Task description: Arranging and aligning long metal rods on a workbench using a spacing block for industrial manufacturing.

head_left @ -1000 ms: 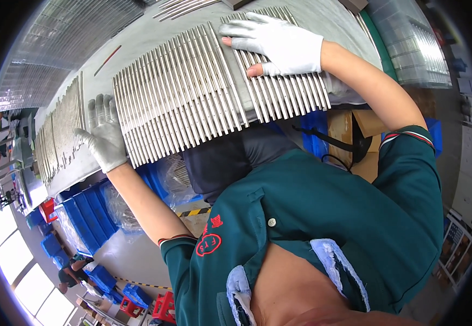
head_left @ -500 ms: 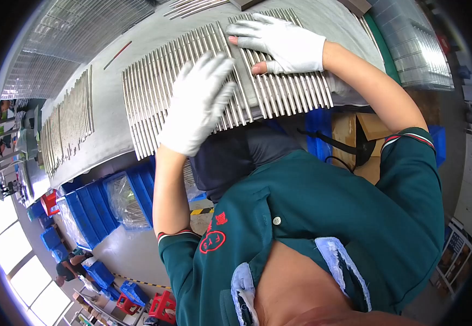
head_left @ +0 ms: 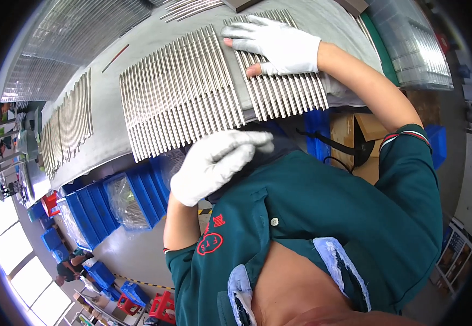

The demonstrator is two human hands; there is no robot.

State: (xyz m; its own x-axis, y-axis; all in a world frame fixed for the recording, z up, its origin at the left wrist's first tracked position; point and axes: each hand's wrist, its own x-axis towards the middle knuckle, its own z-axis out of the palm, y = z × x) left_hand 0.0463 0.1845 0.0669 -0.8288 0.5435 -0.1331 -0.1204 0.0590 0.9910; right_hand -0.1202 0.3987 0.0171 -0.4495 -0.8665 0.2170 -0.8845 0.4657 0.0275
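Landmark: grey worktable (head_left: 111, 117), running across the upper part of the head view.
Rods: a large row of thin metal rods (head_left: 179, 92) lies side by side on the worktable; a smaller batch of rods (head_left: 287, 89) sits just beside it, split off by a narrow gap.
Right hand: right hand (head_left: 277, 46), white-gloved, lies flat on the smaller batch, fingers spread and pressing down, closed around nothing.
Left hand: left hand (head_left: 214, 163), also gloved, is off the worktable at its near edge, fingers loosely together and holding nothing.
Change: half a second earlier the left hand lay on the large row; it has since pulled back toward the body, and the gap between the two groups now shows. Judged from this, the smaller batch is parted from the row and only the right hand steadies it.
Surroundings: a further set of rods (head_left: 67, 125) lies toward the worktable's left end; blue bins (head_left: 100, 209) stand below its near edge.
Obstruction: nothing lies over the rods.
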